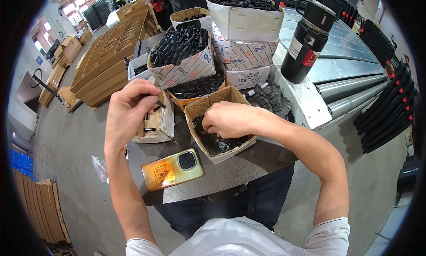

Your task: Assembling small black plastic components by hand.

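My left hand (pixel 128 109) is raised over a small cardboard box (pixel 165 128), its thumb and fingers pinched on a small black bolt-like part (pixel 159 104). A few similar dark pieces lie in that box. My right hand (pixel 227 119) reaches into an open cardboard box (pixel 216 97) of small dark rings, where a metal washer (pixel 222 145) shows. Its fingers are curled together and partly hidden, so what they hold cannot be made out. Behind both hands, a white printed carton (pixel 184 69) is heaped with black bolt-like parts (pixel 179 45).
A phone (pixel 173 169) lies near the table's (pixel 230 176) front edge. More filled boxes (pixel 244 23) are stacked behind. On the right are a grey knitted glove (pixel 274 100), a black bottle (pixel 306 43) on a white ledge (pixel 306 107), and metal rollers (pixel 355 94). Cardboard dividers (pixel 113 52) stand left.
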A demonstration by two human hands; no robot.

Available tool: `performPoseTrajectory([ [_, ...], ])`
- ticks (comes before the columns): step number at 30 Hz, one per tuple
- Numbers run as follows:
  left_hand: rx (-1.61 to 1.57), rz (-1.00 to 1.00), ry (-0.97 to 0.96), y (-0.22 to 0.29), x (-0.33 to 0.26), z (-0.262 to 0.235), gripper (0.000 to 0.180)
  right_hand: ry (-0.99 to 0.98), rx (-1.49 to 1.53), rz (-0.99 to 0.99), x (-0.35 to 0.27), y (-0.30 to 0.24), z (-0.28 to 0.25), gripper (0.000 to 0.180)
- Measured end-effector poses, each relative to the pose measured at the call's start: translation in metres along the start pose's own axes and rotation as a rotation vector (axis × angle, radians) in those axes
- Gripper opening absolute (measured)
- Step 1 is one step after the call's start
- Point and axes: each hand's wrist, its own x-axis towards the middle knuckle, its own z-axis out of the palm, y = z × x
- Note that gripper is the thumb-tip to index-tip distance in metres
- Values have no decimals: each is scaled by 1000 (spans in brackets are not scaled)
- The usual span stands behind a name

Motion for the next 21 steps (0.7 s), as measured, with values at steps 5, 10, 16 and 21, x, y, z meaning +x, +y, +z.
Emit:
performPoseTrajectory([
  [5,-294,30,-89,4,-10,28,7,93,41,-106,-3,-2,-14,20],
  [10,-465,-43,-106,-6,-16,40,11,96,676,118,-15,-2,-29,22],
  [16,-624,-121,-82,-18,-20,50,14,293,1206,110,-26,-1,-26,20],
  [21,-755,-186,-47,-17,-24,62,15,413,1280,77,-31,-12,-24,23],
])
